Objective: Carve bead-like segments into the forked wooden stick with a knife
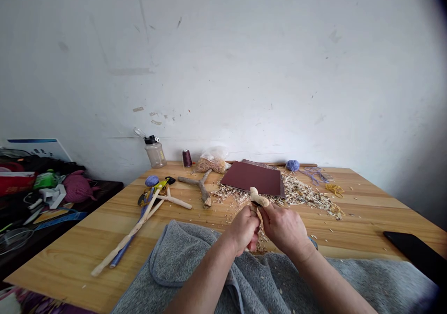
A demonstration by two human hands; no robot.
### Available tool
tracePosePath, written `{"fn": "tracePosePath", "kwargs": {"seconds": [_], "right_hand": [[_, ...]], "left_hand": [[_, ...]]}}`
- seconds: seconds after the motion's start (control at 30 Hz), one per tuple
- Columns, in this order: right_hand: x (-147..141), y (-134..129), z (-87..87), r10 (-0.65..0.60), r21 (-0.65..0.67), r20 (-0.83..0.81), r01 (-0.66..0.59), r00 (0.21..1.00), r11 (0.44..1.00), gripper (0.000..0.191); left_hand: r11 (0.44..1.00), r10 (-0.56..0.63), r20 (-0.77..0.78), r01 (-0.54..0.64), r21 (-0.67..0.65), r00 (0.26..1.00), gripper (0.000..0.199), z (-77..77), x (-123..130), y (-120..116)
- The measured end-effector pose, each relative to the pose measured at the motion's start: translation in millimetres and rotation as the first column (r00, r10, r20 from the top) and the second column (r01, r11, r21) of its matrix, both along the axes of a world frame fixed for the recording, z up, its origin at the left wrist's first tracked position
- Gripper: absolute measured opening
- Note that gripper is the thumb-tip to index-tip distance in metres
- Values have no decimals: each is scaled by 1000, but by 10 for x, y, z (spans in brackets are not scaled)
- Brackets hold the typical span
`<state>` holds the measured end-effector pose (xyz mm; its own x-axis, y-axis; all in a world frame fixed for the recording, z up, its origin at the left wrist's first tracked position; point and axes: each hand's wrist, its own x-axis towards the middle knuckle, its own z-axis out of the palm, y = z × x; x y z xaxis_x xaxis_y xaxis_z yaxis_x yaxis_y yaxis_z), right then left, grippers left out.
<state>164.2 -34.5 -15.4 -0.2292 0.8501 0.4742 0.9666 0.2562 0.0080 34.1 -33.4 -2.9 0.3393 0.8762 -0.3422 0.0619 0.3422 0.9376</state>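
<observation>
Knobby pale wood piece point(260, 199), right at the fingers of both hands
Left hand point(243, 228) has fingers curled round it, right hand point(288, 225) has fingers bent in close, can't tell their exact grip; its bumpy end pokes just beyond, slanting down toward the right hand, the nearer one. Farther out, dark red sheet point(249, 176), then bottle point(155, 155) off left, lettering too small to read
</observation>
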Motion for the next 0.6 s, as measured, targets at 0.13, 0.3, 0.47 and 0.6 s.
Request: {"fn": "tracePosePath", "kwargs": {"seconds": [0.13,0.3,0.47,0.6], "right_hand": [[-17,-16,-1,-36,8,68,35,997,999,22],[62,-8,73,70,34,32,-71,997,997,22],[210,31,152,309,30,-122,-308,943,951,29],[270,73,121,234,49,-221,-229,947,972,31]], "left_hand": [[997,21,-47,-18,70,999,11,-78,67,-10],[998,43,125,-36,-57,991,17,-62,43,17],[973,-93,418,172,-155,904,23,31,-125,85],[962,-132,493,230,-144,860,23,43,-193,108]]}}
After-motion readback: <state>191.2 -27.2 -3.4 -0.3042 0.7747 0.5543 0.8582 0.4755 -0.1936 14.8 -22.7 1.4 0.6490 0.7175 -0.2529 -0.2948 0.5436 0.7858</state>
